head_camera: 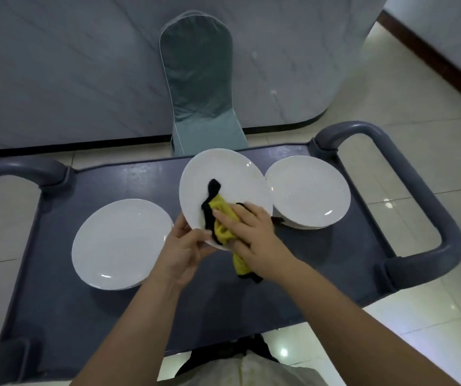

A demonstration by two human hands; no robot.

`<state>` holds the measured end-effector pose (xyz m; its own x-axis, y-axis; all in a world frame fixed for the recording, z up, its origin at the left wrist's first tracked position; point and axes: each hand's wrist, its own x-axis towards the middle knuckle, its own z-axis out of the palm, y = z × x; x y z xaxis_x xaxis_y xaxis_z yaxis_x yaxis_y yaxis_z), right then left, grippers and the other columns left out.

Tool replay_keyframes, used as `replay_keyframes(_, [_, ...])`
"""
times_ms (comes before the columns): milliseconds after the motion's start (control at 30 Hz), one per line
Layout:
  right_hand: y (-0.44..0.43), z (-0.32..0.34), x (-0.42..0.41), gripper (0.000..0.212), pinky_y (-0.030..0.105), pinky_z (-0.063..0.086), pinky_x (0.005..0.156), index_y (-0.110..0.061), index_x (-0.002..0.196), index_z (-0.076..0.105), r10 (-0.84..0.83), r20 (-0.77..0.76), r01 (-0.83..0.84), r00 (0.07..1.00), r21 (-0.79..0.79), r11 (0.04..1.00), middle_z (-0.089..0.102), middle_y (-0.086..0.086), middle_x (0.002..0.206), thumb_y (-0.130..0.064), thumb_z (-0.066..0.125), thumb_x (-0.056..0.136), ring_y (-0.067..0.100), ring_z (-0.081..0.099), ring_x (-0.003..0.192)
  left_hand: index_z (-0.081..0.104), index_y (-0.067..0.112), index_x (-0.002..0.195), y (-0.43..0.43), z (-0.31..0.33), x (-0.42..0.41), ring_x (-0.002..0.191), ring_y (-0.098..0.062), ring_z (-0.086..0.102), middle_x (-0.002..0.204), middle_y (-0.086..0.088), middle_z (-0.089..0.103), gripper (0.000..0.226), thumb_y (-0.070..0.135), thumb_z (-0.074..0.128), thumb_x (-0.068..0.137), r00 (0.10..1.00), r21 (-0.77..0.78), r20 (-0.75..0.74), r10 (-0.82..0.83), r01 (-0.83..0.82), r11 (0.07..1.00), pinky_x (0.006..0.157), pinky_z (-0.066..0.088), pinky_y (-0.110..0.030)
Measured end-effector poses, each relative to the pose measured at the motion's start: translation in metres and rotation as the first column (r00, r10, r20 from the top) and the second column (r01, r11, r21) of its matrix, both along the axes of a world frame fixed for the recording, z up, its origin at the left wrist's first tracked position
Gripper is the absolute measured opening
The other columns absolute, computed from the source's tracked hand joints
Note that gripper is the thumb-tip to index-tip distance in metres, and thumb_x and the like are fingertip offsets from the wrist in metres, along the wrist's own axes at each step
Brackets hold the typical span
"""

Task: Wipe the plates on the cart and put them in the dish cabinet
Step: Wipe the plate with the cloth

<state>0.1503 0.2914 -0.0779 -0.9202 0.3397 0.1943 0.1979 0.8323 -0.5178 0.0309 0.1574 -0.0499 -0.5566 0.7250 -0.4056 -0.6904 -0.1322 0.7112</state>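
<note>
arms: both forearms reach over the cart's (84,316) near edge
cart: dark tray top holding plates at left and right
left plate (120,243): lies flat on the cart, apart from the hands; a second rim seems to show under it
right plates (307,190): stacked on the cart, just beside the held plate
held plate (223,176): tilted above the cart's middle
cloth (221,218): yellow with black edging, on the held plate's face, tail hanging below the rim
left hand (184,252): clamped on the held plate's lower rim, thumb on top
right hand (257,235): fingers flat and spread, pressing the cloth onto the plate
chair (198,79): behind the cart
</note>
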Motion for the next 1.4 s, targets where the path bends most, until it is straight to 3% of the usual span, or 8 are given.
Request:
replay_keyframes(167, [0.031, 0.028, -0.057, 0.059, 0.045, 0.017, 0.116, -0.037, 0.145, 0.042, -0.087, 0.012, 0.087, 0.996, -0.03, 0.996, 0.042, -0.002, 0.151, -0.035, 0.034, 0.086, 0.033, 0.037, 0.135, 0.057, 0.017, 0.127, -0.002, -0.004, 0.015, 0.107, -0.031, 0.064, 0.122, -0.014, 0.064, 0.057, -0.012, 0.057, 0.078, 0.993, 0.026, 0.029, -0.115, 0.114, 0.993, 0.08, 0.058, -0.049])
replay_keyframes(333, [0.051, 0.019, -0.011, 0.058, 0.051, 0.023, 0.11, -0.04, 0.141, 0.045, -0.314, 0.004, 0.314, 0.949, 0.03, 0.949, 0.048, 0.003, 0.147, -0.037, 0.033, 0.084, 0.041, 0.04, 0.128, 0.061, 0.019, 0.116, -0.004, 0.0, 0.008, 0.092, -0.021, 0.07, 0.108, -0.004, 0.071, 0.055, -0.004, 0.06, 0.065, 0.997, 0.061, 0.054, -0.062, 0.059, 0.996, 0.066, 0.057, -0.039])
replay_keyframes(533, [0.002, 0.025, -0.032, 0.06, 0.057, 0.023, 0.11, -0.04, 0.143, 0.044, -0.01, 0.002, 0.01, 1.0, -0.007, 1.0, 0.043, -0.003, 0.15, -0.03, 0.038, 0.084, 0.036, 0.036, 0.132, 0.064, 0.023, 0.119, -0.001, -0.008, 0.014, 0.105, -0.03, 0.065, 0.118, -0.012, 0.067, 0.055, -0.004, 0.06, 0.072, 0.988, 0.123, 0.041, -0.146, 0.14, 0.983, 0.081, 0.057, -0.048])
replay_keyframes(767, [0.049, 0.034, -0.035, 0.057, 0.049, 0.016, 0.113, -0.042, 0.141, 0.044, -0.3, 0.026, 0.298, 0.954, 0.064, 0.952, 0.044, 0.001, 0.15, -0.033, 0.036, 0.085, 0.039, 0.034, 0.133, 0.063, 0.023, 0.117, -0.008, -0.006, 0.004, 0.106, -0.028, 0.065, 0.119, -0.007, 0.068, 0.057, -0.002, 0.06, 0.066, 0.997, 0.092, 0.047, -0.059, 0.054, 0.994, 0.075, 0.058, -0.046])
replay_keyframes(967, [-0.025, 0.023, -0.025, 0.059, 0.048, 0.023, 0.113, -0.039, 0.142, 0.045, -0.081, -0.062, 0.078, 0.995, -0.046, 0.996, 0.045, 0.0, 0.149, -0.027, 0.039, 0.084, 0.034, 0.039, 0.13, 0.059, 0.016, 0.127, -0.012, -0.001, -0.002, 0.099, -0.028, 0.066, 0.117, -0.013, 0.066, 0.06, -0.003, 0.061, 0.07, 0.995, 0.108, -0.049, -0.089, 0.094, 0.99, 0.071, 0.057, -0.042])
replay_keyframes(1100, [0.025, 0.038, -0.063, 0.057, 0.048, 0.028, 0.111, -0.032, 0.138, 0.053, -0.244, -0.175, 0.247, 0.954, -0.008, 0.969, 0.054, 0.006, 0.141, -0.022, 0.044, 0.082, 0.023, 0.045, 0.126, 0.061, 0.014, 0.121, -0.015, 0.001, 0.005, 0.1, -0.029, 0.066, 0.114, -0.013, 0.067, 0.058, -0.005, 0.059, 0.066, 0.997, 0.076, -0.036, -0.069, 0.072, 0.994, 0.068, 0.058, -0.041])
replay_keyframes(1200, [0.041, 0.023, -0.037, 0.056, 0.05, 0.029, 0.111, -0.038, 0.138, 0.051, -0.322, -0.123, 0.33, 0.939, 0.046, 0.943, 0.052, 0.003, 0.144, -0.025, 0.043, 0.085, 0.031, 0.045, 0.126, 0.063, 0.02, 0.118, -0.021, 0.001, -0.002, 0.098, -0.025, 0.067, 0.113, -0.006, 0.069, 0.059, -0.004, 0.059, 0.064, 0.999, 0.046, -0.046, -0.026, 0.028, 0.999, 0.068, 0.058, -0.041])
replay_keyframes(1400, [-0.031, 0.009, -0.007, 0.058, 0.041, 0.023, 0.114, -0.036, 0.14, 0.05, -0.048, -0.145, 0.05, 0.988, 0.007, 0.999, 0.046, -0.003, 0.147, -0.024, 0.048, 0.083, 0.029, 0.039, 0.126, 0.061, 0.016, 0.122, -0.023, 0.001, -0.007, 0.102, -0.031, 0.065, 0.117, -0.014, 0.067, 0.058, -0.004, 0.056, 0.067, 0.998, 0.038, -0.047, -0.028, 0.03, 0.999, 0.079, 0.058, -0.05])
